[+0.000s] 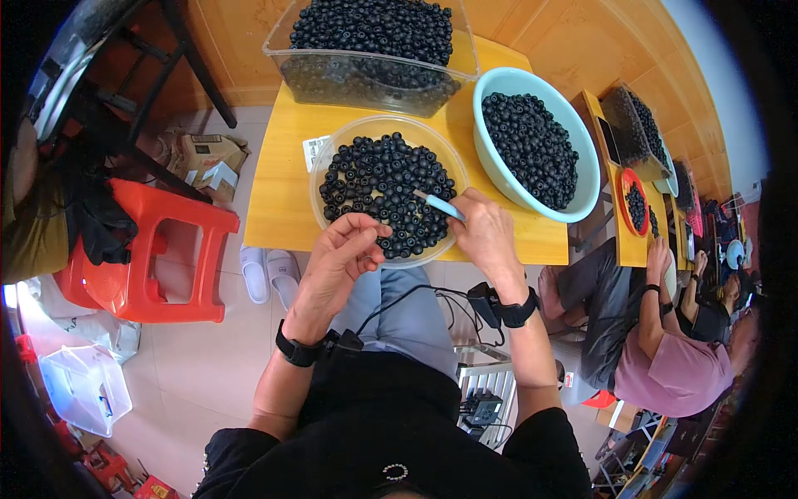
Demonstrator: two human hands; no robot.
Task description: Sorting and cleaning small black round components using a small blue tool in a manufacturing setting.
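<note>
A clear round tub (391,119) sits at the front of the yellow table (278,195), with many black round beads (391,179) inside, several showing a hole. My right hand (486,233) grips a small tool with a light-blue handle (445,208), and its short, narrow tip points left over the beads. At the tub's near edge, my left hand (345,249) has its thumb and forefinger pinched together. Whatever lies between those fingertips is too small to make out. Both wrists wear black bands with cables.
Behind the tub stands a clear bin (374,83) heaped with black beads. A light-blue basin (532,150) of beads is at the right. Further right, people work at other tables; one wears a pink top (677,362). A red stool (158,249) and slippers (270,274) are on the left.
</note>
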